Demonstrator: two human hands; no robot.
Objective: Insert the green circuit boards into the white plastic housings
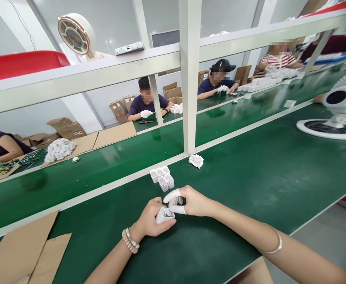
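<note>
"Where's the case now?"

"Mid-view on my feed, raised over the green table [220, 236], in the left hand [153, 218]. That hand has the case [161, 215] gripped, thumb along the near side, fingers wrapped behind."

"And the right hand [173, 202]?"

"Right at the rim. Its fingers are curled, with white covers [178, 210] on them, thumb and forefinger parted. Whether they pinch anything small, I can't tell."

"What worries you?"

"Mostly a slip. I judge the left grip is close to the open end, so a hard push from the right could twist the case round. The covers may dull touch or snag on the rim. And there's a grey part [168, 213] inside; if it's loose, tipping the mouth down could spill it. A careless forward reach might also knock the five cups [162, 178] beyond."

"Which way does it point?"

"The mouth faces up and towards the right hand. Its long axis seems to slant from the left palm up to that mouth, though I see it foreshortened, and the closed end is hidden."
</note>
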